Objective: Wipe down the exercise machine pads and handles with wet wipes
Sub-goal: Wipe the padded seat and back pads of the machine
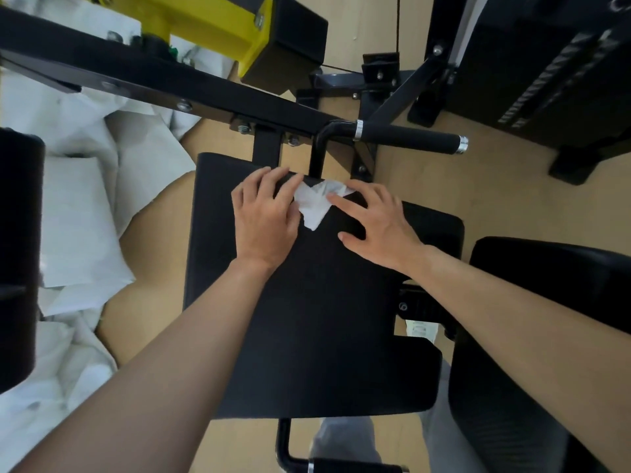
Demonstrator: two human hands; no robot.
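Black pad (307,319) carries a crumpled white wet wipe (316,203) near its far edge. The left hand (266,216) lies flat on the pad, fingers spread, touching the wipe's left side. The right hand (379,223), fingers straight, presses the wipe with its forefinger.

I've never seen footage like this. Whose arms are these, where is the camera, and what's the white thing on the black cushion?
No robot here: the single picture comes from a camera worn on a person's head, looking down at their own arms. The black cushion is a pad of an exercise machine. Near its far edge lies a crumpled white wet wipe. The left hand rests on the pad, touching the wipe's edge; the right hand presses it with straight fingers. Neither grips it. Beyond the pad a black handle with silver rings sticks out. White sheeting lies at left.
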